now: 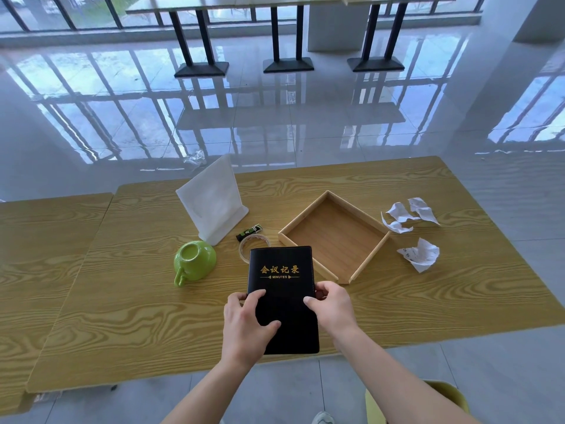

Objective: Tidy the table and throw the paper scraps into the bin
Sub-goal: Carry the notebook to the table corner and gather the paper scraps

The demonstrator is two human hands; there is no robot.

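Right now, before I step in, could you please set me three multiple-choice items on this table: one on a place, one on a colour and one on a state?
1. Where do the paper scraps lie?
A. In the wooden tray.
B. On the table, right of the tray.
C. Under the cup.

2. What colour is the cup?
A. White.
B. Red.
C. Green.

3. How is the black notebook?
A. Closed, held by both hands.
B. Open on the table.
C. Closed inside the tray.

Answers:
1 B: the scraps sit on the tabletop beyond the tray's right rim.
2 C: the upturned cup is bright green.
3 A: the left hand and right hand grip its shut cover.
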